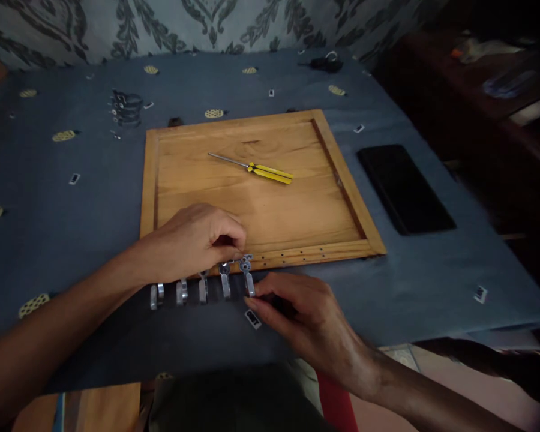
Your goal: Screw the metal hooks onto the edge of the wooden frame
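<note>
Over blue cloth [103, 222], a hook [249, 284] sits between hands [202, 237] [308, 312].

At 12 o'clock a pale wall covering [212, 43], cloth or paper, carries dark leaf scrolls behind the desk [99, 234], which wears a blue cloth with yellow pineapple shapes and small white labels. At 2 o'clock stands dark reddish-brown furniture [436, 69], sinking into near-black shadow. Pinkish floor [398, 405] shows at 5 o'clock, a brown wooden surface [110, 408] between 7 and 8. The light is dim, brighter over the desk's middle.
</note>
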A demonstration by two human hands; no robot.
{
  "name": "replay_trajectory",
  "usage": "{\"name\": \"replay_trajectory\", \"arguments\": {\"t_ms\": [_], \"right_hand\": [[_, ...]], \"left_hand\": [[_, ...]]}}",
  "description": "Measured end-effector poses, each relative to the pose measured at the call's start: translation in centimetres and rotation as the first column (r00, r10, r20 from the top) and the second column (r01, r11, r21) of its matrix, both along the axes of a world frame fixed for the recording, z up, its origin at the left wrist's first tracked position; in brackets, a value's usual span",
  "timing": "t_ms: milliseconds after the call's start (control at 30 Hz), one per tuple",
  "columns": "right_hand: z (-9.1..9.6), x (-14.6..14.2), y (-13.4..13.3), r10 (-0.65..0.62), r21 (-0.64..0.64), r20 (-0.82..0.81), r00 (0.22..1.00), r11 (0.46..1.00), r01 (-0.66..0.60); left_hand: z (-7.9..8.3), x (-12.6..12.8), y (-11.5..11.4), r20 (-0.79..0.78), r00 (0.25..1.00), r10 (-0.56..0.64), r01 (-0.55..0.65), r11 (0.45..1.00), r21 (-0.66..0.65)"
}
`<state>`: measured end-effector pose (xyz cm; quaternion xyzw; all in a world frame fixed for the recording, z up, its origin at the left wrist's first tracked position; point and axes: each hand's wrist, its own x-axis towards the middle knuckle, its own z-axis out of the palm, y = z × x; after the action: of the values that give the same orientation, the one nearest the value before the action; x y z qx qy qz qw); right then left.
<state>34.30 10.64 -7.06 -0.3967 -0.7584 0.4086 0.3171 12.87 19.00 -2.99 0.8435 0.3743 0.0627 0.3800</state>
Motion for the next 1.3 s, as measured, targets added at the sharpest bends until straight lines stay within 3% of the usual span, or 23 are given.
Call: {"name": "replay_trajectory", "arguments": {"t_ms": [500,667,733,800,900,967,1067,1300], "right_hand": [[0.0,0.0,0.0,0.003,0.069,0.019,1.0,0.998,-0.004],[0.5,0.4,-0.1,-0.009,0.039,0.021,1.0,0.999,0.008],[0.7,0.8,0.1,-0.027,0.093,0.03,0.999,0.995,0.024],[0.7,1.1,0.4,-0.04,0.247,0.074,0.996,0.969,0.021],[0.6,1.4,1.2,-0.062,0.493,0.202,0.977,0.869,-0.047],[0.4,1.6,1.7,-0.047,0.577,0.27,0.962,0.807,-0.122],[0.1,1.8,2.2,0.006,0.62,0.33,0.944,0.752,-0.222],[-0.3,2.4,2.3,0.04,0.628,0.388,0.921,0.719,-0.296]], "left_hand": [[0.0,0.0,-0.1,0.012,1.0,0.007,-0.007,1.0,0.004],[0.1,0.0,0.0,0.001,1.0,0.015,-0.015,1.0,-0.013],[0.0,0.0,0.0,-0.006,1.0,0.013,-0.013,1.0,-0.017],[-0.1,0.0,0.0,-0.008,1.0,0.017,-0.017,1.0,-0.019],[-0.2,0.0,0.0,-0.004,0.999,0.036,-0.036,0.999,-0.01],[-0.2,0.0,0.0,-0.005,0.999,0.04,-0.04,0.999,0.003],[-0.2,0.0,-0.1,-0.004,1.0,0.021,-0.021,1.0,0.016],[-0.2,-0.1,-0.1,0.016,1.0,0.015,-0.015,1.0,0.022]]}}
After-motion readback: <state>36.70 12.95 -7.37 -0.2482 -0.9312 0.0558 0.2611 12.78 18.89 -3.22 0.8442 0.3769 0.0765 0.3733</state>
